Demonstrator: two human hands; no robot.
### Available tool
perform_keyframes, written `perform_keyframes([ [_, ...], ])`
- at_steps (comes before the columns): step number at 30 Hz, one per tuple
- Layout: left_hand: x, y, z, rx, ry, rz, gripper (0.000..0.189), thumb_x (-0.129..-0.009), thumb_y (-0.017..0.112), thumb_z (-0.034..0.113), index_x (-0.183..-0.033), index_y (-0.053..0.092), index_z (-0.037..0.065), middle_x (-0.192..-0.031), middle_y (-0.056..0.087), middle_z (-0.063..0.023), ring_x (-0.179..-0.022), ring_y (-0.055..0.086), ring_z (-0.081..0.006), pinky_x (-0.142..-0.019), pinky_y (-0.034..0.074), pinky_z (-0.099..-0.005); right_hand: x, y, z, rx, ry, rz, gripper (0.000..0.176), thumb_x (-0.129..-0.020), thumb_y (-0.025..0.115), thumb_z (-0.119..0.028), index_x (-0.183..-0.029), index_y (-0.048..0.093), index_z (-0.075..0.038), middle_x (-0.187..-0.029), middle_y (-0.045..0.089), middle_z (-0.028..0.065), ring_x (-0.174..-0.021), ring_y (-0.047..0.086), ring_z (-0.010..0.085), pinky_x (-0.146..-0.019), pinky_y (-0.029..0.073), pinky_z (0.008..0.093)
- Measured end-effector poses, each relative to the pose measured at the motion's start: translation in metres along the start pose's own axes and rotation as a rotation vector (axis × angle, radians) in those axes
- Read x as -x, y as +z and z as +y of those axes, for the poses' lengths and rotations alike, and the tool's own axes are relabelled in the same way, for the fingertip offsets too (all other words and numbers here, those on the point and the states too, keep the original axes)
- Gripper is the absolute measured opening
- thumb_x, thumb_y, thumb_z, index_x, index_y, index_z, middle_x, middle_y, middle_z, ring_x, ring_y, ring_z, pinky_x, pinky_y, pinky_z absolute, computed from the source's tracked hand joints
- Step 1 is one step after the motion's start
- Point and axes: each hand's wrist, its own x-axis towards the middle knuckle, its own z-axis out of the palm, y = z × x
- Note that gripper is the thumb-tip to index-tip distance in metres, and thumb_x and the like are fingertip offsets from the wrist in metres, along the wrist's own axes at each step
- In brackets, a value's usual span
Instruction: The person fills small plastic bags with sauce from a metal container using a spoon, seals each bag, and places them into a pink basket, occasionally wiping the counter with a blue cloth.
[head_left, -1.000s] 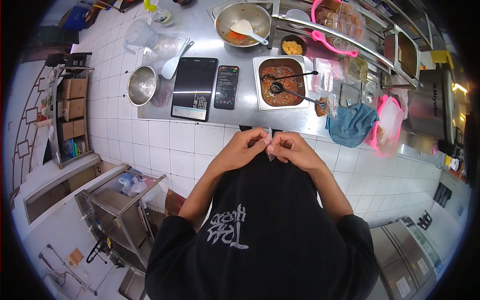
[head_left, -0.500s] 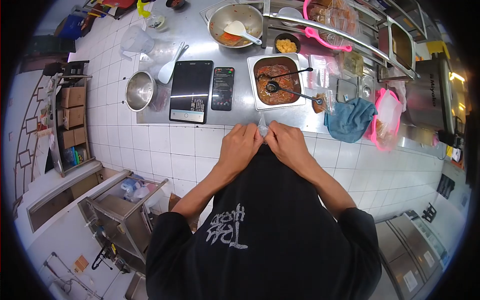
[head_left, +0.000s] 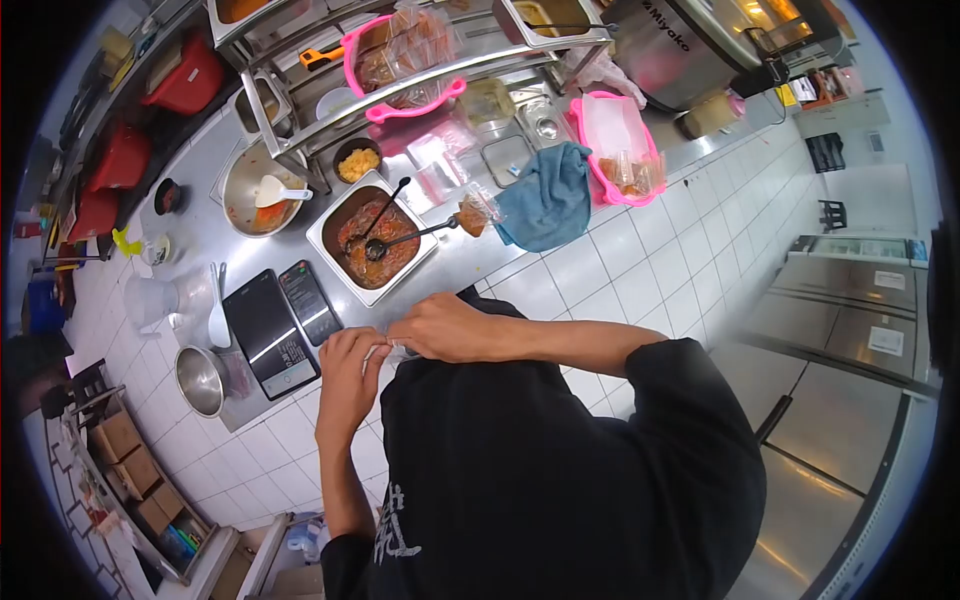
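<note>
My left hand (head_left: 350,362) and my right hand (head_left: 447,327) meet close to my body at the counter's front edge. Between them is a clear plastic bag (head_left: 400,353), pinched by the fingers of both hands and mostly hidden behind them. Just beyond lies a steel pan (head_left: 322,240) of reddish-brown sauce with two black ladles (head_left: 408,237) in it. A phone (head_left: 310,300) and a tablet (head_left: 268,335) lie beyond my left hand. By the pan's right corner is a small filled plastic bag (head_left: 474,215).
A blue-green cloth (head_left: 550,198) hangs over the counter edge beside a pink basket (head_left: 615,150). Farther back are a steel bowl with a white spatula (head_left: 283,194), a bowl of yellow food (head_left: 358,160) and a raised metal rack (head_left: 400,95). An empty steel bowl (head_left: 202,382) stands left.
My view and body have turned to the right, so the counter appears tilted and shifted left. Both hands still pinch the plastic bag, with the right forearm now lying more sideways.
</note>
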Motion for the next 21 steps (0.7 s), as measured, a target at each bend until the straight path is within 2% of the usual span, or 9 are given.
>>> perform_keyframes([
  [3,-0.004,-0.007,0.007,-0.027,0.086,0.064,0.005,-0.088,0.065,0.011,-0.092,0.066,0.008,-0.1,0.063,-0.0046,-0.106,0.054,-0.0281,-0.1,0.034,-0.0465,0.001,-0.001,-0.002,-0.209,0.044,0.099,0.015,-0.086,0.063,-0.018,-0.083,0.065,-0.003,-0.071,0.068,0.015,-0.071,0.068,0.0343,-0.065,0.051,0.0461],
  [8,-0.009,-0.015,0.013,-0.43,0.286,0.172,0.012,-0.081,0.071,0.012,-0.093,0.067,0.01,-0.108,0.063,-0.0035,-0.117,0.052,-0.0275,-0.112,0.022,-0.0579,-0.003,0.003,0.014,-0.78,0.347,-0.178,0.026,-0.088,0.06,-0.025,-0.077,0.066,-0.003,-0.065,0.066,0.0064,-0.056,0.061,0.0147,-0.055,0.048,0.0313],
  [11,-0.012,-0.024,0.027,-0.348,0.143,0.208,0.057,-0.072,0.081,0.036,-0.12,0.059,0.013,-0.129,0.054,-0.006,-0.135,0.039,-0.0325,-0.113,0.011,-0.0663,-0.008,-0.002,0.01,-0.891,0.421,-0.291,0.026,-0.088,0.056,-0.023,-0.074,0.066,-0.003,-0.061,0.062,0.0041,-0.05,0.056,0.0104,-0.046,0.042,0.0268],
  [13,-0.007,-0.021,0.024,-0.354,0.197,0.058,0.069,-0.071,0.082,0.036,-0.125,0.05,0.006,-0.124,0.054,-0.0142,-0.127,0.046,-0.0347,-0.111,0.023,-0.0601,-0.014,-0.008,0.006,-0.843,0.41,-0.433,0.027,-0.087,0.058,-0.025,-0.075,0.067,-0.003,-0.061,0.062,0.0034,-0.05,0.055,0.0094,-0.046,0.041,0.0282],
  [17,0.004,0.017,-0.025,-0.203,0.078,-0.047,0.06,-0.073,0.081,0.025,-0.115,0.045,0.003,-0.107,0.05,-0.0168,-0.109,0.051,-0.0347,-0.097,0.038,-0.0492,-0.027,-0.037,0.001,-0.355,0.2,-0.29,0.037,-0.087,0.066,-0.04,-0.08,0.065,-0.004,-0.072,0.062,0.015,-0.069,0.06,0.0279,-0.064,0.045,0.0417],
  [18,0.002,0.024,-0.03,-0.011,-0.06,-0.006,0.056,-0.075,0.079,0.024,-0.112,0.042,0.003,-0.102,0.048,-0.017,-0.102,0.051,-0.0338,-0.091,0.039,-0.0464,-0.029,-0.028,0.024,0.047,0.06,0.082,0.038,-0.086,0.067,-0.043,-0.094,0.064,-0.006,-0.093,0.064,0.0162,-0.087,0.062,0.0304,-0.07,0.046,0.0459],
  [19,0.001,0.029,-0.033,0.186,-0.192,0.04,0.053,-0.077,0.078,0.023,-0.108,0.039,0.004,-0.097,0.046,-0.0172,-0.094,0.05,-0.0329,-0.085,0.041,-0.0436,-0.037,-0.047,0.021,0.418,0.225,0.152,0.041,-0.087,0.066,-0.044,-0.103,0.061,-0.007,-0.106,0.061,0.017,-0.1,0.059,0.034,-0.078,0.047,0.0489],
  [20,0.001,0.032,-0.035,0.296,-0.317,-0.001,0.056,-0.08,0.076,0.023,-0.11,0.032,0.006,-0.099,0.042,-0.0141,-0.096,0.046,-0.027,-0.087,0.04,-0.0394,-0.041,-0.043,0.05,0.679,0.225,0.349,0.042,-0.087,0.065,-0.044,-0.108,0.061,-0.007,-0.1,0.065,0.0182,-0.095,0.063,0.036,-0.078,0.049,0.0494],
  [21,0.001,0.039,-0.04,0.298,-0.323,0.007,0.056,-0.08,0.076,0.023,-0.11,0.032,0.006,-0.099,0.042,-0.0141,-0.096,0.046,-0.027,-0.087,0.04,-0.0394,-0.047,-0.052,0.064,0.576,0.398,0.134,0.041,-0.088,0.065,-0.042,-0.109,0.062,-0.007,-0.096,0.066,0.0191,-0.092,0.064,0.0375,-0.078,0.05,0.0499],
])
